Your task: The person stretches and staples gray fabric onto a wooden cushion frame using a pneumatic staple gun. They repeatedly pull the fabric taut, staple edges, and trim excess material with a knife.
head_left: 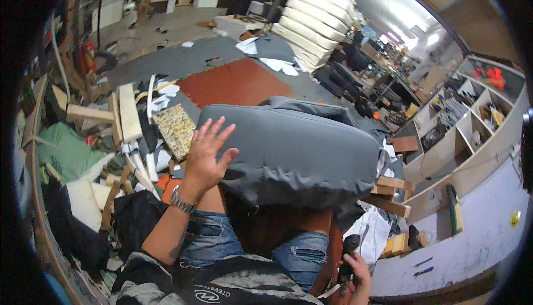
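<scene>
The large grey fabric-covered seat cushion [294, 152] is resting across the person's lap, over the knees of ripped blue jeans [302, 252], at the centre of the view. The left hand [205, 152] is lying flat against the cushion's left end, fingers spread wide and gripping nothing; a metal bracelet [180, 200] is sitting at its wrist. The right hand [355, 269] is sitting low, below the cushion's right end and apart from it, with its fingers curled around a dark tool [348, 252] whose kind cannot be told.

A speckled yellow foam slab [176, 127] is lying just left of the cushion, beside pale wooden offcuts [129, 113]. A red-brown rectangular mat [233, 83] is lying on the floor beyond the cushion. A stack of cream cushions [313, 16] is standing farther back. Short wooden blocks [391, 194] are lying at the cushion's right, near a white shelf unit [472, 116] with open compartments.
</scene>
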`<state>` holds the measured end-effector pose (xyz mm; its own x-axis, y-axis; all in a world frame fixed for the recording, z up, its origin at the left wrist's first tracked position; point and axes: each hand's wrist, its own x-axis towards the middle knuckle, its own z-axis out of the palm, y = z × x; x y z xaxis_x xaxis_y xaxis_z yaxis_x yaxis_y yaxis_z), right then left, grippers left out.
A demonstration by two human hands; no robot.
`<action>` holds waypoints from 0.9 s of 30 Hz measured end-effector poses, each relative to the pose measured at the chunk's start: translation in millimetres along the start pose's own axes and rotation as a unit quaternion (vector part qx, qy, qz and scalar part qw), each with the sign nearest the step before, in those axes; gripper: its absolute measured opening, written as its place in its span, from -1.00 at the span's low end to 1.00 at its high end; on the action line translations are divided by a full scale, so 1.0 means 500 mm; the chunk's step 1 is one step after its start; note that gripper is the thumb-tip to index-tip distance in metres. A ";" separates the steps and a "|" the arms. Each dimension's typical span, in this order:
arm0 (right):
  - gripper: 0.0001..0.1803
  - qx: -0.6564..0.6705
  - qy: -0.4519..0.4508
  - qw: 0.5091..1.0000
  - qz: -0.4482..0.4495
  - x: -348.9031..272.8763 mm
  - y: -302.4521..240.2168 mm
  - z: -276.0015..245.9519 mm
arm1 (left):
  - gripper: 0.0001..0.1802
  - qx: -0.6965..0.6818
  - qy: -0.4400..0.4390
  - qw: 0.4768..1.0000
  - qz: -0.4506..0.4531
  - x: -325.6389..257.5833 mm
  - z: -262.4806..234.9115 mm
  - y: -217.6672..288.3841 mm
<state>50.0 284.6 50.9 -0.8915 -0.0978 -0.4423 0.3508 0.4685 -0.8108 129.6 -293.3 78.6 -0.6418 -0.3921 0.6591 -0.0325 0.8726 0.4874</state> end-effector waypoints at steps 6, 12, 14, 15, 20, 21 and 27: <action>-0.62 -0.227 -0.022 0.966 0.122 0.110 0.451 0.056 | -0.23 0.199 -0.057 0.978 0.015 0.088 0.126 -0.015; -0.73 -0.088 -0.155 0.984 0.029 0.166 0.442 0.038 | -0.23 0.221 -0.083 0.972 -0.007 0.230 0.163 -0.051; -0.74 -0.114 0.009 0.992 -0.045 0.197 0.352 0.016 | -0.23 0.237 -0.115 0.964 -0.025 0.256 0.170 -0.053; -0.69 -0.038 0.062 0.997 0.008 0.204 0.303 0.003 | -0.24 0.227 -0.107 0.968 -0.019 0.266 0.173 -0.054; -0.44 0.003 0.106 0.985 -0.139 0.189 0.000 -0.067 | -0.25 0.221 -0.138 0.965 -0.034 0.283 0.172 -0.073; -0.45 -0.018 0.129 0.973 -0.191 0.185 -0.066 -0.075 | -0.25 0.214 -0.140 0.966 -0.028 0.287 0.172 -0.082; -0.23 0.078 0.240 0.897 -0.362 0.231 -0.324 -0.087 | -0.17 0.118 -0.101 0.976 -0.151 0.306 0.132 -0.171</action>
<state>-122.4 235.8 147.9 -0.9097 0.0791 0.4076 -0.3678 0.3021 -0.8795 -16.4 -408.6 99.9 -0.7124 -0.5979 0.3675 -0.4040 0.7775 0.4819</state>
